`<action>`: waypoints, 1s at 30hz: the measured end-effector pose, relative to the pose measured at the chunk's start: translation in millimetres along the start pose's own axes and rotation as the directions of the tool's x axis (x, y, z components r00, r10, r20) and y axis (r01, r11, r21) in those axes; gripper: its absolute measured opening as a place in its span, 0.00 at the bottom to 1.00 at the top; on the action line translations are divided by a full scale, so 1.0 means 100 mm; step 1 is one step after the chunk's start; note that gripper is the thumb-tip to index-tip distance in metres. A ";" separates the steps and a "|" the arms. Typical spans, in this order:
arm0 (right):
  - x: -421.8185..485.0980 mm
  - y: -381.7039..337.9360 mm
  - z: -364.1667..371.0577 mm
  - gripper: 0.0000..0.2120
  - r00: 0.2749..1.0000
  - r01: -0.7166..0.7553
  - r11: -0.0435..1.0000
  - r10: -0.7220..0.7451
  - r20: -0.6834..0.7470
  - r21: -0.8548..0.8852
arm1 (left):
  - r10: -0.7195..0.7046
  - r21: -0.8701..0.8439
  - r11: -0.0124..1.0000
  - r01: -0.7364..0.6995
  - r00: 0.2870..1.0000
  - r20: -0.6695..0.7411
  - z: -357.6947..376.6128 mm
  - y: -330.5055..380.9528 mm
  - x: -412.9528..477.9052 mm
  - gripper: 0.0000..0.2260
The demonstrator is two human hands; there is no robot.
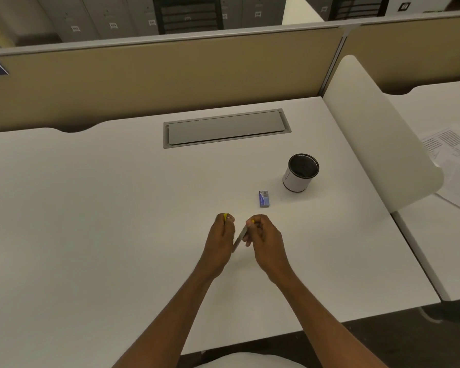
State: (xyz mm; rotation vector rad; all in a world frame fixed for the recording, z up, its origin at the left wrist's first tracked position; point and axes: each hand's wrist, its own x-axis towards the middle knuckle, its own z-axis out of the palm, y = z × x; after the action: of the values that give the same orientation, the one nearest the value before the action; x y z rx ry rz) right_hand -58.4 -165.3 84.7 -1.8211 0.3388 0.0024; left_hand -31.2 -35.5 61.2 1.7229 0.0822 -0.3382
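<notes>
Both hands hover close together over the white desk (91, 208). My left hand (221, 240) curls round a small yellow piece (225, 217) that peeks out above its fingers. My right hand (263, 240) pinches a slim grey stick-like thing (240, 239) with a yellow tip, which slants down toward the left hand. Beyond the hands lies a small blue box (264, 199) flat on the desk. A white cylindrical cup with a black inside (299, 173) stands upright to the right of the box.
A grey cable hatch (226, 128) is set into the desk at the back. Tan partition panels (157, 81) wall off the far edge. A white divider (377, 134) bounds the right side, with printed papers (452, 152) on the neighbouring desk.
</notes>
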 end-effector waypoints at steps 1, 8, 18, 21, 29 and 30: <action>-0.01 -0.01 -0.01 0.09 1.000 -0.007 1.000 0.007 -0.019 0.027 | -0.034 -0.045 0.998 0.034 0.999 0.001 -0.01 0.01 0.01 0.13; -0.16 -0.07 -0.07 0.06 0.994 0.004 0.977 0.020 -0.111 0.212 | -0.242 -0.559 0.814 0.161 0.967 -0.074 -0.07 0.18 0.17 0.11; -0.49 -0.26 -0.03 0.08 0.978 0.019 0.956 0.042 -0.202 0.294 | -0.282 -0.848 0.508 0.152 0.959 0.003 -0.07 0.26 0.30 0.11; -0.59 -0.25 -0.02 0.08 0.977 0.034 0.960 0.027 -0.212 0.278 | -0.263 -0.851 0.500 0.162 0.964 0.029 -0.04 0.26 0.28 0.11; -0.83 -0.19 0.00 0.12 0.975 0.016 0.957 0.049 -0.215 0.290 | -0.260 -0.916 0.333 0.226 0.955 0.141 0.09 0.32 0.22 0.12; -0.86 -0.18 0.00 0.12 0.978 0.020 0.958 0.041 -0.203 0.287 | -0.260 -0.924 0.303 0.235 0.953 0.157 0.10 0.32 0.21 0.12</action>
State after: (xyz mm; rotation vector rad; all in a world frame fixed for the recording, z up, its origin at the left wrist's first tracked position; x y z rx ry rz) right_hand -136.8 -141.0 117.1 -1.5320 0.4713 -0.2211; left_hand -5.0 -54.3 84.7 0.4961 0.4852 -0.3868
